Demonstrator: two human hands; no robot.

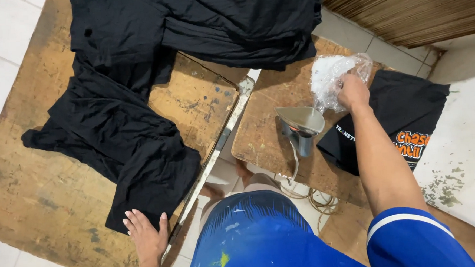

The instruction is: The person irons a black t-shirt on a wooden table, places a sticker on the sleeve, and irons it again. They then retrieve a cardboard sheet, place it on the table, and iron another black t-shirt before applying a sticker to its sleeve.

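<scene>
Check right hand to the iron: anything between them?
Nothing visible. The right hand grips a clear plastic bag just right of the upright iron; only bare wooden board shows between hand and iron.

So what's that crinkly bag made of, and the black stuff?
The bag in the right hand looks like thin clear plastic: glossy and crumpled. The black cloth under the left hand looks like soft matte fabric, probably knit: it drapes in folds.
</scene>
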